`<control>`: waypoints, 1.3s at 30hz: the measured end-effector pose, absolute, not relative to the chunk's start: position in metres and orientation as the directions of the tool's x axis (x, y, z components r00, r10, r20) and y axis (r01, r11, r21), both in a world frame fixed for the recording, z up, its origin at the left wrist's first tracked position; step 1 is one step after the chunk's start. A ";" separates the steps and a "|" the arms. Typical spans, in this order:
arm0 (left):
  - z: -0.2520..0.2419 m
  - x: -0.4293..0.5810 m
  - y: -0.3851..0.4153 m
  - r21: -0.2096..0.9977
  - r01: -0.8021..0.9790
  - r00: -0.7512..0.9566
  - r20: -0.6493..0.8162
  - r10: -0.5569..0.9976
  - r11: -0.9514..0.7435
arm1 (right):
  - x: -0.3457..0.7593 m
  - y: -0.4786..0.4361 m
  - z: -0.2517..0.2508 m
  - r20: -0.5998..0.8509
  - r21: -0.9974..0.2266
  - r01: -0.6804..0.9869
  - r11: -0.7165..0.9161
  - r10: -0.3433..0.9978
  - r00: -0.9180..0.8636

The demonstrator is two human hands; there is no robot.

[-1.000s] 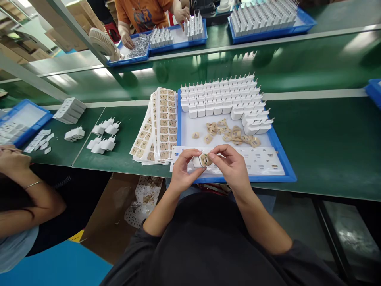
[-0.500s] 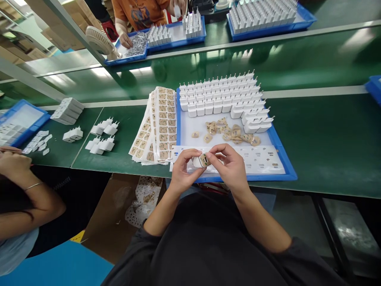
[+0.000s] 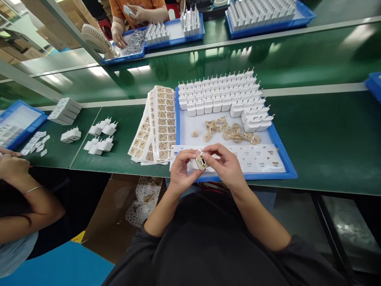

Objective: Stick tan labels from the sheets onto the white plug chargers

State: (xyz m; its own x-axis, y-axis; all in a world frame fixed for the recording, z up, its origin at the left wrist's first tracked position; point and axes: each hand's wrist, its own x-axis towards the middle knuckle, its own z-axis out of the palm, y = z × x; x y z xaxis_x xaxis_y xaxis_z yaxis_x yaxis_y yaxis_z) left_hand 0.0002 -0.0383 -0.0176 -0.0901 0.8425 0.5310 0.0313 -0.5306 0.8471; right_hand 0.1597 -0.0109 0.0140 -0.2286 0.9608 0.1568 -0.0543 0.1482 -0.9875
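Note:
A small white charger plug (image 3: 200, 162) with a tan sticker on its face sits between both my hands, just over the near edge of a blue tray (image 3: 282, 153). My left hand (image 3: 183, 171) grips its body with curled fingers. My right hand (image 3: 226, 165) pinches the sticker side with thumb and forefinger. The tray holds rows of white plugs (image 3: 222, 95) at the back, a scatter of loose tan stickers (image 3: 229, 131) in the middle, and a used white backing sheet (image 3: 256, 157) in front.
Fanned sticker sheets (image 3: 157, 125) lie left of the tray. Loose white plugs (image 3: 101, 137) and a stacked block (image 3: 64, 111) sit further left. A co-worker's arm (image 3: 20, 186) is at my left; another person (image 3: 133, 12) works across the green belt at blue trays (image 3: 166, 37).
My hands have stayed together on the plug, with the fingers shifting slightly over the sticker. The person across the belt has drawn both hands in, holding a white part.

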 end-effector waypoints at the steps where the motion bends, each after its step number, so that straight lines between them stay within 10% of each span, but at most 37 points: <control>1: -0.018 0.000 -0.038 0.841 0.024 -0.097 0.540 0.836 -0.541 | 0.160 -0.011 0.011 0.128 -0.987 -0.133 0.092 0.948 -0.291; 22: -0.021 0.007 -0.042 0.731 0.238 -0.117 0.675 0.728 -0.639 | 0.145 -0.021 0.011 0.018 -0.910 -0.407 -0.076 0.975 -0.221; 39: -0.023 0.008 -0.041 0.783 0.122 -0.138 0.622 0.771 -0.610 | 0.163 -0.011 0.021 0.228 -0.973 -0.044 0.224 0.932 -0.282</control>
State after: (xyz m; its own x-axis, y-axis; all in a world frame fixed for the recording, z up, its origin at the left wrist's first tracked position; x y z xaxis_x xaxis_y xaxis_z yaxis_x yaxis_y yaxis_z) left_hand 0.0077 -0.0412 -0.0227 -0.1380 0.7708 0.6220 0.1220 -0.6100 0.7830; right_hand 0.1633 -0.0105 0.0210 -0.2818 0.9321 0.2276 -0.0439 0.2244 -0.9735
